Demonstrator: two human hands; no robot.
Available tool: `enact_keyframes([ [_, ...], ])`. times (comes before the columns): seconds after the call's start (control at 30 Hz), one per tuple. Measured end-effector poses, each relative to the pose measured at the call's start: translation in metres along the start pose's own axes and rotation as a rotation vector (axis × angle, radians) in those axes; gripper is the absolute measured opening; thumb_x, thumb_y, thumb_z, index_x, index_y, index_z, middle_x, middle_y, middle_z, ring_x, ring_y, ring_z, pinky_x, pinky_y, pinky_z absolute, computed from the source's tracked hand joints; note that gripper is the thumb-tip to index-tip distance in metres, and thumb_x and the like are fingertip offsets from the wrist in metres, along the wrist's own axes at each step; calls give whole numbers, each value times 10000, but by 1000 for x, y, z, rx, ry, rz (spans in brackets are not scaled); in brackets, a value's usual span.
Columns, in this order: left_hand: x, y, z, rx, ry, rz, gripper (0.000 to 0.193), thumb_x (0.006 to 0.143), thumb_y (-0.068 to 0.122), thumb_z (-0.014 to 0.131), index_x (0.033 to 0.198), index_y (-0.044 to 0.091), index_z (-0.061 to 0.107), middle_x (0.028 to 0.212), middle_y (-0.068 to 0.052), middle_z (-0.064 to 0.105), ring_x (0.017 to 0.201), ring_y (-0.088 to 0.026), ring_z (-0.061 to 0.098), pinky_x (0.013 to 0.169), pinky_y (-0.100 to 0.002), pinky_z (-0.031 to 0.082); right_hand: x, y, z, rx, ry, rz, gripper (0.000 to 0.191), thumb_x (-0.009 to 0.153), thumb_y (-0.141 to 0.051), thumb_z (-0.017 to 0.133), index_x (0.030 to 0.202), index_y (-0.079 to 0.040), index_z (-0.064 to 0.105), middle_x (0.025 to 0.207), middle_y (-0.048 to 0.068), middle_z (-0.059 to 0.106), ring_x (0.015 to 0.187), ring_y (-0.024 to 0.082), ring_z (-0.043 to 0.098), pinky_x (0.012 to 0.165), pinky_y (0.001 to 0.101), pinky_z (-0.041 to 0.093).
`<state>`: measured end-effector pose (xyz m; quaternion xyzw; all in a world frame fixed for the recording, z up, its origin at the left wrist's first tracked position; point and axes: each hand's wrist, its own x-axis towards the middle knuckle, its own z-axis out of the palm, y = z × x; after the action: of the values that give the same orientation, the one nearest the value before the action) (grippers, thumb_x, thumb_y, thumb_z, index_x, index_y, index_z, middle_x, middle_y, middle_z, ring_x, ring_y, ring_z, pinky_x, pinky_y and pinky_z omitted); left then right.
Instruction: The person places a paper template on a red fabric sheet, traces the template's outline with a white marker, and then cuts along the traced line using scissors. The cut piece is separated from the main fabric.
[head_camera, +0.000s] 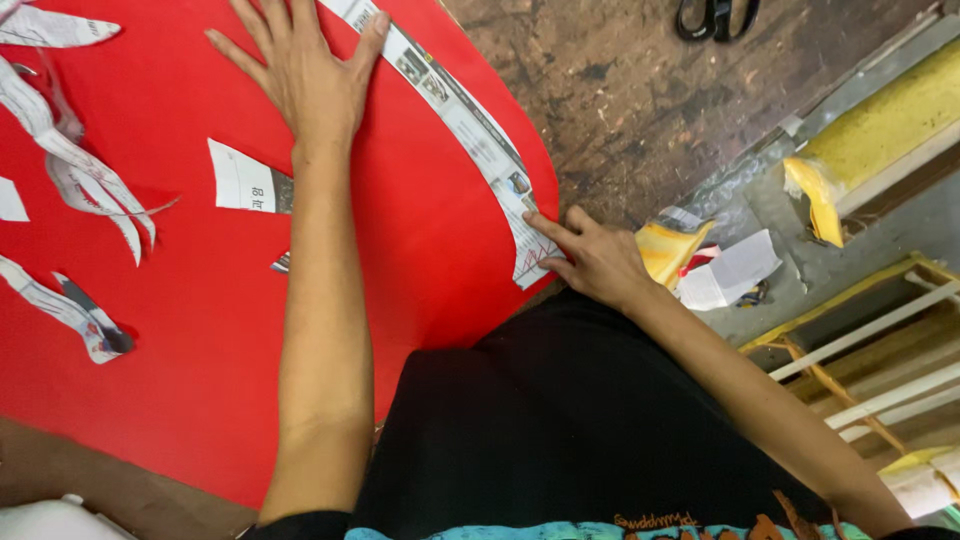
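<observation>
Head view: left hand (305, 75) spread flat, palm down, pinning the red sheet (200, 330) and the upper end of a curved newspaper strip (470, 130). Right hand (590, 260) loosely open, fingertips pressing the strip's lower end at the sheet's edge. Apparently laying the strip along the edge; holding it steady calls for even pressure. Cut scraps (80, 180) lying left, scissors (715, 18) on the counter (620, 90).

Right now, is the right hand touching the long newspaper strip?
Touching. The head view shows the right hand with its fingertips pressed on the lower end of the curved newspaper strip, which lies along the edge of the red sheet.
</observation>
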<state>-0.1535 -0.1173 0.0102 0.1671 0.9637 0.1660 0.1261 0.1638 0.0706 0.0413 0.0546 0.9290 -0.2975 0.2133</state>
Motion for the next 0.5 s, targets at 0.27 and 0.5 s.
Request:
enact_keyframes([
  [0.27,-3,-13,12,-43,-37,-58,865,983,697,692,1542,88,439,1654,-131,345,1581,-370,152,1252,-684,-84,-6,3,6,-6,27,8,678,857,-412,773,1482,-310,532,954,62,543,683,284,617,527,432,493],
  [0.5,-94,7,44,-151,200,332,700,1034,211,725,1581,1,340,1615,-162,347,1586,-418,192,1286,-657,-42,-5,2,5,1,27,12,699,839,-415,787,1482,-318,531,953,58,539,677,269,615,523,421,493],
])
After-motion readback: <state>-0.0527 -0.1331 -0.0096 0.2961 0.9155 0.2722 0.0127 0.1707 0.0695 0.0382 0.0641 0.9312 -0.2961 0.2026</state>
